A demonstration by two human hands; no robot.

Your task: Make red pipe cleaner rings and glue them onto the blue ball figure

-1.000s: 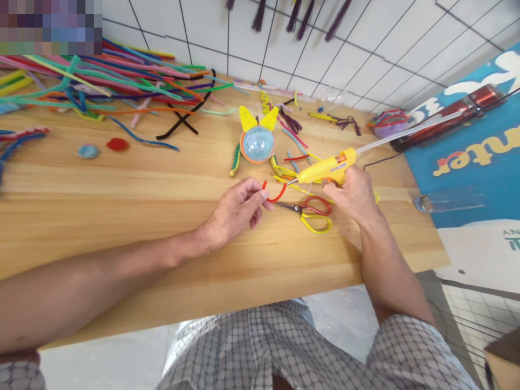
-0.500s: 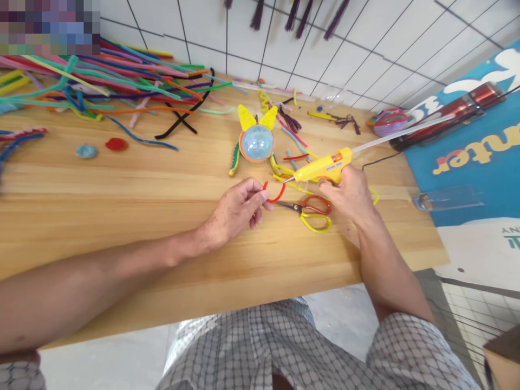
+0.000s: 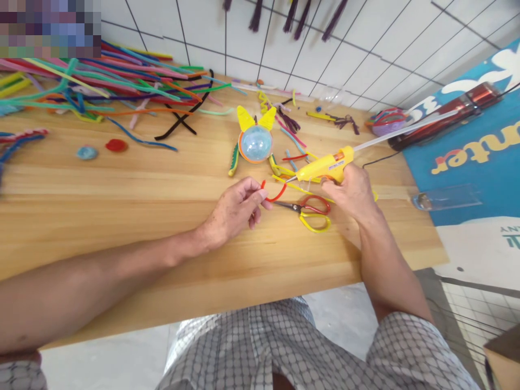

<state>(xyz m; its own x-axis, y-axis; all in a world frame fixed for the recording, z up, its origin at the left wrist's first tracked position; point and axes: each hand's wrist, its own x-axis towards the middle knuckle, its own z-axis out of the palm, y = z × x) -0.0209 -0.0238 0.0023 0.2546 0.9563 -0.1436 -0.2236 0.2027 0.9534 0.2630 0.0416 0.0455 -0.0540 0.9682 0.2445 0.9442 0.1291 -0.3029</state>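
My left hand (image 3: 235,208) pinches a short curved red pipe cleaner (image 3: 276,194) just above the wooden table (image 3: 122,216). My right hand (image 3: 351,190) grips a yellow hot glue gun (image 3: 323,166), its nozzle pointing left at the free end of the red piece. A long glue stick (image 3: 406,131) juts from the back of the gun. Red and yellow scissors (image 3: 311,211) lie on the table between the hands. Beyond them sits a clear blue ball (image 3: 255,142) with an orange ring and yellow pointed ears.
Many coloured pipe cleaners (image 3: 101,86) are piled at the back left. A red disc (image 3: 116,144) and a blue disc (image 3: 86,153) lie left of centre. Short offcuts (image 3: 292,149), a purple coil (image 3: 385,123), a red tube (image 3: 447,116) and a clear tube (image 3: 447,197) lie to the right.
The glue gun has shifted slightly; both hands otherwise stay where they were.
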